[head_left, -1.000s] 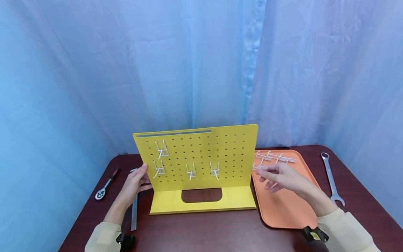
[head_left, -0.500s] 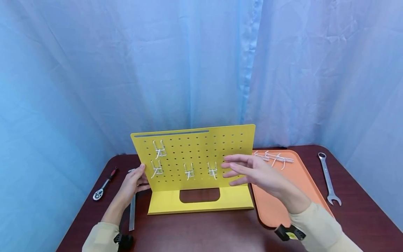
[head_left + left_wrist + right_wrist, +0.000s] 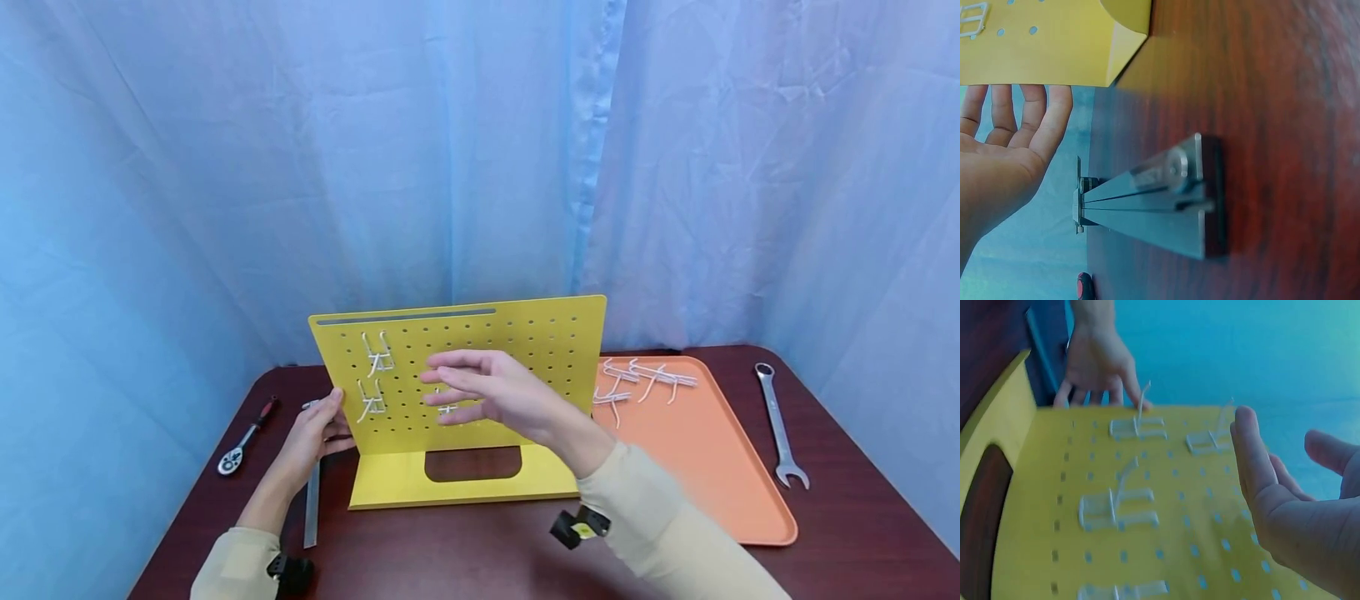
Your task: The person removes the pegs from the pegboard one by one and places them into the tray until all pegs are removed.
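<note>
A yellow pegboard stands upright on its own base, with white wire hooks on its face. Two of those hooks are one above the other near its left side; another hook is lower on the board. My left hand grips the board's left edge, thumb at the front and fingers behind. In front of the board's middle, my right hand holds nothing, its fingers loosely extended and covering part of the lower hooks. From the right wrist view, this hand appears apart from the board face.
An orange tray with several loose white hooks lies at the right. Beyond it is a combination wrench. At the left lie a ratchet and a long flat metal tool. A curtain hangs behind.
My right hand has moved left from above the tray to in front of the board's middle, uncovering the hooks on the tray. The left hand keeps its grip on the board's edge.
</note>
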`<action>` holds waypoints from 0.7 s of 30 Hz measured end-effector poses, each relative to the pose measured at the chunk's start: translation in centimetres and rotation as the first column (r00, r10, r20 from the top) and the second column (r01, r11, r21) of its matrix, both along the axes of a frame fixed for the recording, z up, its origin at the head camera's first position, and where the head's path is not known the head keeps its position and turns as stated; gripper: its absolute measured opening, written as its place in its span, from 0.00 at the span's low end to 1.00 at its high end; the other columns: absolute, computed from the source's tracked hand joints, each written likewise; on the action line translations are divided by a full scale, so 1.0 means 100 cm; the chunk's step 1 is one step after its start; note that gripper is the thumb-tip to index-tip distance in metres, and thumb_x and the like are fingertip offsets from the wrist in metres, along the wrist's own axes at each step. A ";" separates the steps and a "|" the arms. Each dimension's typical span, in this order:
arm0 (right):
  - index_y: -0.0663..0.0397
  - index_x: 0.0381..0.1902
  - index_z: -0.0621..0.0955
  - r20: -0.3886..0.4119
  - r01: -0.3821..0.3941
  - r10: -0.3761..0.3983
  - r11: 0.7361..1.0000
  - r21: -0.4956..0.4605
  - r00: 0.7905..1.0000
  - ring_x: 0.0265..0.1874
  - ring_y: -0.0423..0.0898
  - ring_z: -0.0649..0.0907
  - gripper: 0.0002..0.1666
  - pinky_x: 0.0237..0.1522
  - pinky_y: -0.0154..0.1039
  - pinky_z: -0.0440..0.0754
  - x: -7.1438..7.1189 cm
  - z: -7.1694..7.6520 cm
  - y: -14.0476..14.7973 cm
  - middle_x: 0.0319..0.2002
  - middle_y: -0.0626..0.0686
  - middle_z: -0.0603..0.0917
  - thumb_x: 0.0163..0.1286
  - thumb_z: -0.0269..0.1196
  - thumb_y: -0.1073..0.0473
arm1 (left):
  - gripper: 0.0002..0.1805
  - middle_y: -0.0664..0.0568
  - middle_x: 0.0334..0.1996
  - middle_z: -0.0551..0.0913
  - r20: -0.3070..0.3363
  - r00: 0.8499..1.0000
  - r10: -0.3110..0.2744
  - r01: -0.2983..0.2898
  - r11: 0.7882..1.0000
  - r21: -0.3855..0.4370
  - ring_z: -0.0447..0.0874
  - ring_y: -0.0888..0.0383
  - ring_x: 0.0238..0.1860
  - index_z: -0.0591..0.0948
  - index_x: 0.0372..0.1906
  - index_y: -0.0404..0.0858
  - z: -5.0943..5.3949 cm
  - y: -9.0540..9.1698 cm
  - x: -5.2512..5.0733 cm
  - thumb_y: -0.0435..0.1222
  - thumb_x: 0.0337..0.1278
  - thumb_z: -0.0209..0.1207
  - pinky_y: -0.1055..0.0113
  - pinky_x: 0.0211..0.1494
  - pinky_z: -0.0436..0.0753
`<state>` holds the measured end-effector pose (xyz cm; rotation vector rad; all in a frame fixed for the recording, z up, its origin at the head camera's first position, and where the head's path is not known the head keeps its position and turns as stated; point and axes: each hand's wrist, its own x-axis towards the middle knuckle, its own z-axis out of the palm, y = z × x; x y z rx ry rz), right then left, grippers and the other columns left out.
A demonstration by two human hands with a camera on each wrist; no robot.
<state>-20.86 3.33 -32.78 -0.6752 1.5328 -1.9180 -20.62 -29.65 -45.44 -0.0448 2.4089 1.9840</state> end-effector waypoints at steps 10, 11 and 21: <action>0.69 0.71 0.68 0.117 0.044 -0.037 0.997 -0.057 0.992 0.56 0.58 0.84 0.30 0.52 0.51 0.84 -0.003 -0.014 -0.046 0.67 0.68 0.74 0.79 0.59 0.59 | 0.35 0.40 0.44 0.81 0.015 1.000 0.007 -0.007 1.000 -0.006 0.85 0.49 0.44 0.76 0.55 0.32 0.000 -0.001 0.000 0.62 0.75 0.44 0.57 0.49 0.87; 0.68 0.71 0.68 0.131 0.043 -0.034 0.997 -0.060 0.991 0.56 0.58 0.84 0.29 0.52 0.51 0.84 -0.004 -0.015 -0.050 0.67 0.67 0.74 0.79 0.59 0.59 | 0.35 0.40 0.44 0.80 0.016 1.000 0.009 -0.009 1.000 -0.007 0.85 0.49 0.44 0.76 0.55 0.33 0.001 -0.001 0.000 0.62 0.75 0.44 0.57 0.49 0.87; 0.68 0.60 0.77 0.297 0.052 -0.007 0.988 -0.145 0.955 0.58 0.60 0.82 0.20 0.55 0.50 0.82 -0.013 -0.017 -0.080 0.64 0.67 0.76 0.80 0.56 0.58 | 0.36 0.39 0.44 0.81 0.018 1.000 -0.005 0.005 1.000 -0.004 0.86 0.49 0.44 0.75 0.58 0.31 0.002 -0.001 0.000 0.61 0.77 0.43 0.57 0.49 0.87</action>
